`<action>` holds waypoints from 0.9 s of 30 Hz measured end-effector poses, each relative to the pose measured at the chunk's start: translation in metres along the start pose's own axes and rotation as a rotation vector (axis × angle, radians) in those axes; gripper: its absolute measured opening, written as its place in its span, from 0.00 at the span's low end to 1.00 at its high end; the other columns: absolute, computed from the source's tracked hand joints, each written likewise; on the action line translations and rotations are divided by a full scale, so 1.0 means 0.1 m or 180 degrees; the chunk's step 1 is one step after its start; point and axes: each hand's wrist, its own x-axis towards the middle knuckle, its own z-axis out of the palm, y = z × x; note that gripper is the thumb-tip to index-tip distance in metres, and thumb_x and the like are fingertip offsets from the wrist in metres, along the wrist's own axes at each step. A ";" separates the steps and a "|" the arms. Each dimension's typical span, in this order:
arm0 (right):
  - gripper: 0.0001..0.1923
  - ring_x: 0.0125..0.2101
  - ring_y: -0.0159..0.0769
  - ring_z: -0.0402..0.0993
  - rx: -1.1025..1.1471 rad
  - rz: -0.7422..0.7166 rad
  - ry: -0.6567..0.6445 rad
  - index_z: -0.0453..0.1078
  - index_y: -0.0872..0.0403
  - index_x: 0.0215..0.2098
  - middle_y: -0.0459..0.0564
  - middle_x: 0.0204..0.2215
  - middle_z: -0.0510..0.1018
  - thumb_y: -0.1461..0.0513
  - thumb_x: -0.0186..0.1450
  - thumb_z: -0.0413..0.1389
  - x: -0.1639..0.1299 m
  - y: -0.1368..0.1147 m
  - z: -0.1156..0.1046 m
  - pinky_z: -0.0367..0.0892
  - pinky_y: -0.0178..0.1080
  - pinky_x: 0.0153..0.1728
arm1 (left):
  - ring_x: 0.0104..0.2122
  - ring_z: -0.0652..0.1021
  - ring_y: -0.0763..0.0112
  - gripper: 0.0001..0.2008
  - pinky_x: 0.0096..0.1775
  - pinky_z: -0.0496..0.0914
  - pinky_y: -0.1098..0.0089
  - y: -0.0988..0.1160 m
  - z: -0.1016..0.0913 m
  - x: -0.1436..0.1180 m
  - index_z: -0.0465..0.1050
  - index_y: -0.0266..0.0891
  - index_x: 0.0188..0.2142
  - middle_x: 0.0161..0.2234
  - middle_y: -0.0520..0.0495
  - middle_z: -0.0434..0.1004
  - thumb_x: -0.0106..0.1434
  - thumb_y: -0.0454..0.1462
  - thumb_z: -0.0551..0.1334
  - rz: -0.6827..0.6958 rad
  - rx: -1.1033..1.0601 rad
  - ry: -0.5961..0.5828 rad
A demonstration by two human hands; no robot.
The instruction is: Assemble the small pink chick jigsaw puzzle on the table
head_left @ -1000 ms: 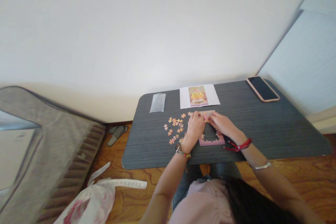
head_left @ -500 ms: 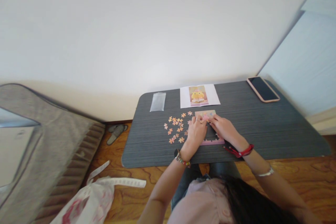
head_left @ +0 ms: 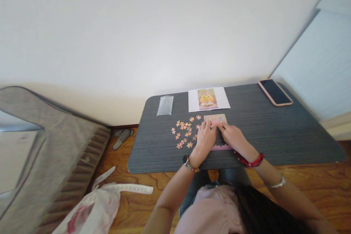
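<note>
A partly assembled jigsaw puzzle (head_left: 213,118) lies near the table's front edge, its pink lower border (head_left: 221,147) showing below my hands. My left hand (head_left: 206,137) rests over its left side, fingers curled down onto the joined pieces. From the right, my right hand (head_left: 232,136) meets it, its fingers bent together at the same spot. Whatever lies under the fingertips of either hand is hidden. Loose jigsaw pieces (head_left: 189,145) are scattered to the left of my left hand. Behind the puzzle, a white sheet with a printed yellow character (head_left: 193,101) lies flat.
A clear plastic bag (head_left: 165,105) lies at the back left of the dark table (head_left: 153,150). At the back right is a phone (head_left: 275,92). A wall stands behind the table. Slippers (head_left: 122,138) and a plastic bag (head_left: 105,204) are on the floor to the left.
My right hand has turned slightly, and its fingers have moved a little lower, exposing more of the puzzle's top section. My left hand stays nearly in place.
</note>
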 end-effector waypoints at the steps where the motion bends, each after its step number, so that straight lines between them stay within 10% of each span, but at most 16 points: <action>1: 0.19 0.34 0.39 0.74 -0.0004 -0.0016 -0.0013 0.64 0.58 0.53 0.58 0.41 0.74 0.68 0.66 0.41 0.00 0.00 0.00 0.65 0.37 0.33 | 0.46 0.66 0.57 0.13 0.45 0.65 0.57 0.00 0.00 0.00 0.68 0.41 0.46 0.45 0.40 0.67 0.63 0.35 0.52 -0.0001 0.0030 0.0007; 27: 0.17 0.34 0.37 0.70 0.1132 -0.0048 0.0557 0.68 0.52 0.49 0.52 0.36 0.67 0.58 0.65 0.47 -0.15 0.56 0.18 0.68 0.38 0.34 | 0.56 0.58 0.50 0.16 0.51 0.63 0.51 -0.22 -0.13 -0.24 0.70 0.50 0.45 0.60 0.44 0.51 0.56 0.40 0.64 -0.0622 -0.0182 0.0189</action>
